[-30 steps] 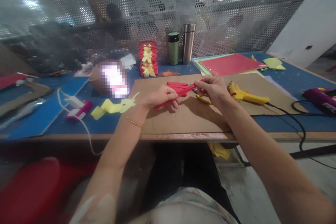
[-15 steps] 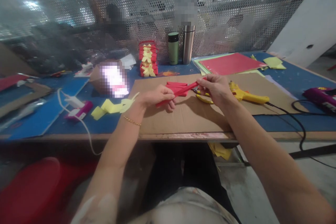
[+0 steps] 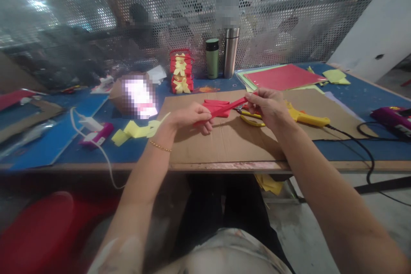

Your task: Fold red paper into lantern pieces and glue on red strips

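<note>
A narrow red strip [image 3: 231, 105], perhaps paper or felt, is stretched between my two hands above a sheet of brown cardboard [image 3: 224, 147]. My left hand [image 3: 195, 117] pinches its lower left end between thumb and fingers. The upper right end sits in the pinched fingers of my right hand [image 3: 265, 105]. Behind the strip, several more red strips [image 3: 216, 106] lie in a pile on the cardboard. Yellow-handled pliers or scissors [image 3: 252, 120] rest beside my right hand, partly hidden. A yellow glue gun [image 3: 308, 118] lies right of that hand.
A red and yellow paper craft [image 3: 181, 72], a green cup [image 3: 212, 60] and a steel flask [image 3: 231, 53] stand at the back. Red sheets [image 3: 284, 78] lie behind right. Yellow paper pieces [image 3: 131, 132], a lit phone [image 3: 140, 98] and a purple power strip [image 3: 98, 135] are left.
My right hand has shifted slightly right, and my left hand slightly left and up. The red strip has slid a little right through my left fingers, leaving less hanging past them.
</note>
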### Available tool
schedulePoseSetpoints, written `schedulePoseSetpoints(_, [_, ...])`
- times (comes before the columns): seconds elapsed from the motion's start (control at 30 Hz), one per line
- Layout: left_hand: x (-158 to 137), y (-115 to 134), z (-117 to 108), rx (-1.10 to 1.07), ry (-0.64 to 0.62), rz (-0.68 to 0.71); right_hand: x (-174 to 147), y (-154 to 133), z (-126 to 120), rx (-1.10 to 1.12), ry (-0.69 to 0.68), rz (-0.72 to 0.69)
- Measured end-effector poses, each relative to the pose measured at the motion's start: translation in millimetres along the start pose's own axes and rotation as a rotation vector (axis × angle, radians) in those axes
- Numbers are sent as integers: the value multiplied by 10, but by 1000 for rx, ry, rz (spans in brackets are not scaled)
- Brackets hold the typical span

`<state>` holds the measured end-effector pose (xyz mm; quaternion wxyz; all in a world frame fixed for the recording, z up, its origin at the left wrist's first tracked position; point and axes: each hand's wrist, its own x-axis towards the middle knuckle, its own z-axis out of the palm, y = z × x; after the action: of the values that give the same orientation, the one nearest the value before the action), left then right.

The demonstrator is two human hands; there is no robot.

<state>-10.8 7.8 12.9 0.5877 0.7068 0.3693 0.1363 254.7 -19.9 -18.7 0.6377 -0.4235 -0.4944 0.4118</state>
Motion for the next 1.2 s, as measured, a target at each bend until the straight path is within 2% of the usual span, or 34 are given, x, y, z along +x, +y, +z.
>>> schedulePoseSetpoints(0.17, [-9, 36, 11, 37, 38, 5, -5, -41, -14, 7, -1, 33])
schedulePoseSetpoints(0.43, [-6, -2, -2, -87, 100, 87, -1, -75, -26, 28, 91, 28])
schedulePoseSetpoints(0.6, [64, -18, -37, -104, 269, 186, -2, -86, -23, 68, 124, -3])
schedulePoseSetpoints(0.77, [61, 32, 51, -207, 419, 266, 2, -71, -26, 101, 115, -18])
schedulePoseSetpoints(1.0, [47, 83, 99, -329, 416, 349, 9, -47, -29, 151, 137, 11])
schedulePoseSetpoints(1.2, [50, 69, 75, -377, 432, 357, 3, -50, -18, 156, 116, 25])
